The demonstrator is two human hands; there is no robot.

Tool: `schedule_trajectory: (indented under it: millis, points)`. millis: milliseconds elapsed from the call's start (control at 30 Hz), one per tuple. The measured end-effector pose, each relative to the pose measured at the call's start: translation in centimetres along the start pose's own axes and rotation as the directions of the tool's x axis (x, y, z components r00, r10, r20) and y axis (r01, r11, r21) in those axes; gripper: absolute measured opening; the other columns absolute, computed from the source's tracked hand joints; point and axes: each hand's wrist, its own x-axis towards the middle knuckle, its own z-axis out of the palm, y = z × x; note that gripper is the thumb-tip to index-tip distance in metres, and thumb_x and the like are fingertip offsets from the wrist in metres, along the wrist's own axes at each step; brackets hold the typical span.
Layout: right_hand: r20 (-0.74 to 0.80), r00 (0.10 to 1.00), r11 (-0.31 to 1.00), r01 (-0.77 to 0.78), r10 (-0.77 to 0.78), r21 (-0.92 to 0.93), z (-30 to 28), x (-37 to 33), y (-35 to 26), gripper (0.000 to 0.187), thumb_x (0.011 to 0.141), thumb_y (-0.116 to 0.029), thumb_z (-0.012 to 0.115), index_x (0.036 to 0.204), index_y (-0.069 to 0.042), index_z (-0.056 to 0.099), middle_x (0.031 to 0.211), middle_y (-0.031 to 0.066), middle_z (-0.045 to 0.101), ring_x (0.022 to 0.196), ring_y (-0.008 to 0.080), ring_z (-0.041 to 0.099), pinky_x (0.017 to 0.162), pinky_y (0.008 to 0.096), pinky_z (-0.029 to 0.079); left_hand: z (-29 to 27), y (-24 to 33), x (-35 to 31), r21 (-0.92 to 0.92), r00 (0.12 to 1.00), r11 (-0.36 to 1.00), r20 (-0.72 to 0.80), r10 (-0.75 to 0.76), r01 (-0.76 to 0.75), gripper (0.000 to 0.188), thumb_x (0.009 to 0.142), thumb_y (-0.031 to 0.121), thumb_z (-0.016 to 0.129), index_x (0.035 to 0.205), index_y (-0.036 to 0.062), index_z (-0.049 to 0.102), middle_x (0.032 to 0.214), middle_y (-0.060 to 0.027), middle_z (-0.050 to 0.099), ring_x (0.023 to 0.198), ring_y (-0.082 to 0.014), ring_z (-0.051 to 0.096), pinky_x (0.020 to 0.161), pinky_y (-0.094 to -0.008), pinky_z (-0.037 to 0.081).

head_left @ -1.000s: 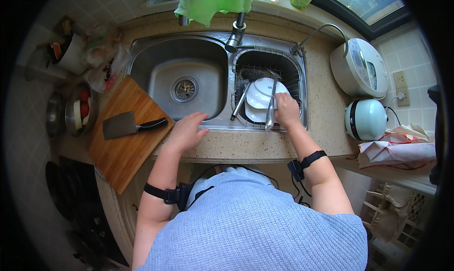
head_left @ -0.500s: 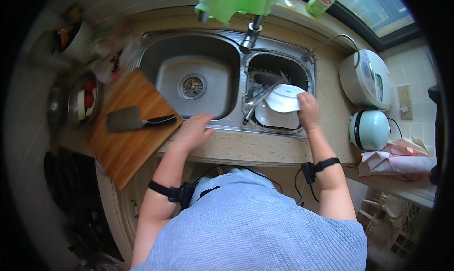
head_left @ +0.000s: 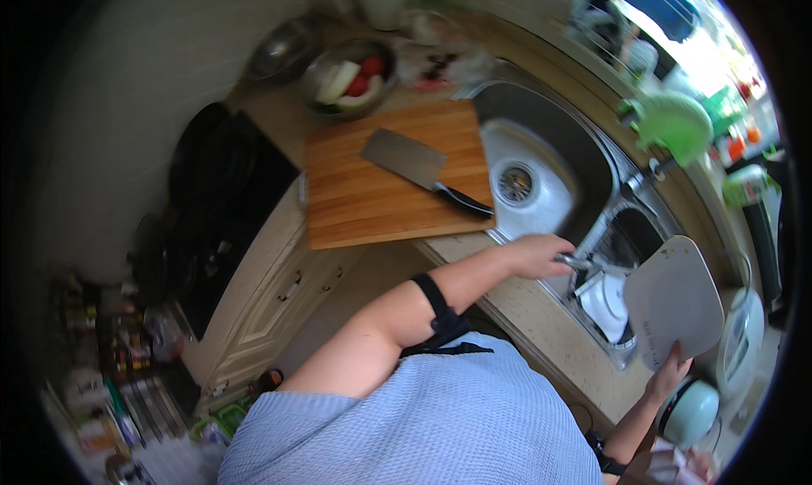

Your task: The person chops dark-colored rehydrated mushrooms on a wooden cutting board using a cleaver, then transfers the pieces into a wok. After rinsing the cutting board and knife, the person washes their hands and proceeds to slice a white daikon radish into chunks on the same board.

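A beige stone counter (head_left: 541, 316) runs along a kitchen wall, carrying a rectangular wooden cutting board (head_left: 372, 180) with a steel cleaver (head_left: 423, 170) on it, beside a double steel sink (head_left: 541, 159); a metal bowl of vegetables (head_left: 351, 77) sits behind the board. The right hand (head_left: 668, 375) pinches the lower edge of a flat white rounded-square plate (head_left: 672, 303), holding it tilted above the sink's right basin. The left hand (head_left: 537, 255) closes its grip around metal utensils (head_left: 592, 265) at the basin's rim. Half a second ago the plate lay low over the basin; now it is lifted clear, and the view has swung left.
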Motion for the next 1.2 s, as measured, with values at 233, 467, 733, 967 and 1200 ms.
schedule_trajectory:
  millis: [233, 467, 733, 967, 1200]
  points:
    - [0.557, 0.76, 0.795, -0.546, 0.336, 0.266, 20.2, -1.2, -3.5, 0.036, 0.08, -0.008, 0.058, 0.113, 0.003, 0.052, 0.099, 0.0107, 0.063, 0.09, 0.0211, 0.061, 0.079, 0.0316, 0.05, -3.5, -1.7, -6.1, -0.585, 0.962, 0.807, -0.163, -0.219, 0.084, 0.039, 0.095, 0.024, 0.054, 0.123, -0.0029, 0.049, 0.11, -0.01, 0.061, 0.095, -0.0147, 0.061, 0.082, -0.0307, 0.051]
    - [0.954, 0.215, 0.772, -0.635, 0.21, -0.027, 35.2, -7.8, -10.1, 0.04, 0.088, -0.009, 0.049, 0.126, 0.001, 0.047, 0.112, 0.0121, 0.06, 0.101, 0.0226, 0.06, 0.087, 0.0356, 0.049, -4.4, -6.4, -23.1, -0.751, 0.675, 0.661, -0.486, -0.555, 0.003, 0.041, 0.094, 0.012, 0.05, 0.132, -0.0001, 0.043, 0.119, -0.0106, 0.059, 0.107, -0.0178, 0.057, 0.091, -0.0322, 0.047]
    - [0.98, -0.08, 0.919, -0.341, 0.182, -0.199, 45.2, -15.5, -15.3, 0.039, 0.092, -0.016, 0.052, 0.129, -0.006, 0.044, 0.104, 0.0074, 0.061, 0.086, 0.0167, 0.063, 0.062, 0.0282, 0.054, -1.4, -11.5, -33.6, -0.826, 0.372, 0.504, -0.564, -0.737, -0.252, 0.047, 0.093, 0.013, 0.05, 0.136, -0.0013, 0.041, 0.124, -0.0122, 0.057, 0.109, -0.0199, 0.057, 0.09, -0.0343, 0.049]
    - [0.96, 0.037, 0.952, -0.146, 0.277, -0.269, 52.0, -18.1, -18.5, 0.05, 0.098, -0.04, 0.046, 0.137, -0.009, 0.039, 0.12, 0.0111, 0.056, 0.105, 0.0245, 0.059, 0.078, 0.0408, 0.053, -5.2, -15.9, -38.6, -0.731, 0.318, 0.574, -0.68, -0.661, -0.369, 0.043, 0.094, 0.016, 0.05, 0.131, -0.0034, 0.043, 0.117, -0.0123, 0.058, 0.102, -0.0175, 0.059, 0.085, -0.0317, 0.05]
    - [0.93, 0.234, 0.849, -0.513, 0.284, -0.13, 58.6, -13.2, -20.2, 0.051, 0.096, -0.044, 0.049, 0.132, -0.009, 0.042, 0.11, 0.0099, 0.057, 0.098, 0.0249, 0.059, 0.078, 0.04, 0.051, -11.1, -19.5, -40.5, -0.813, 0.314, 0.483, -0.575, -0.755, -0.327, 0.036, 0.094, 0.022, 0.052, 0.125, 0.0058, 0.045, 0.106, -0.0091, 0.061, 0.083, -0.0168, 0.061, 0.059, -0.0304, 0.051]
